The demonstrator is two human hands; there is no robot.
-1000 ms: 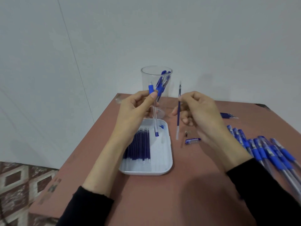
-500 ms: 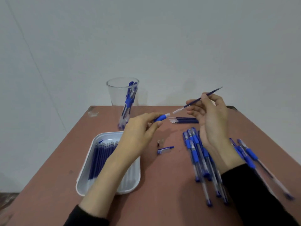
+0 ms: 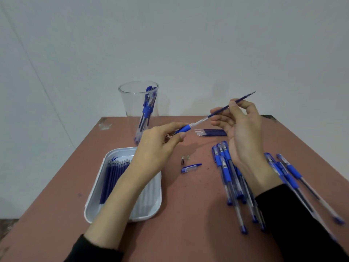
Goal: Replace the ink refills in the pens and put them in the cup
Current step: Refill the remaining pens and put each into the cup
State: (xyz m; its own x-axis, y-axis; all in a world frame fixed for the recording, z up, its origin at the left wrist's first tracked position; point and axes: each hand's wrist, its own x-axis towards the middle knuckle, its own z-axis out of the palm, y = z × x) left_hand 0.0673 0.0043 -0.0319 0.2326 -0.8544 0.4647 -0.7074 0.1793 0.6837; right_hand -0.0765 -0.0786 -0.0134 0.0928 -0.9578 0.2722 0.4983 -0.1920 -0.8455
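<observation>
My left hand (image 3: 158,146) grips an open pen barrel (image 3: 184,128) by its blue grip, above the table's middle. My right hand (image 3: 239,129) pinches a blue ink refill (image 3: 226,107) that slants up to the right, its clear lower end at the barrel's mouth. A clear plastic cup (image 3: 138,103) at the back holds a few blue pens. A white tray (image 3: 147,208) on the left carries a row of blue refills (image 3: 113,176). A pen cap (image 3: 190,168) and a small metal tip (image 3: 183,160) lie between tray and pens.
A heap of blue pens (image 3: 232,178) lies on the right of the brown table (image 3: 188,224), partly under my right forearm. A few loose refills (image 3: 211,132) lie behind my hands. A grey wall stands just behind the table's far edge.
The view has swung right since the earliest frame. Both hands tilted from holding barrel and refill upright to slanting them end to end. Little differs from half a second ago.
</observation>
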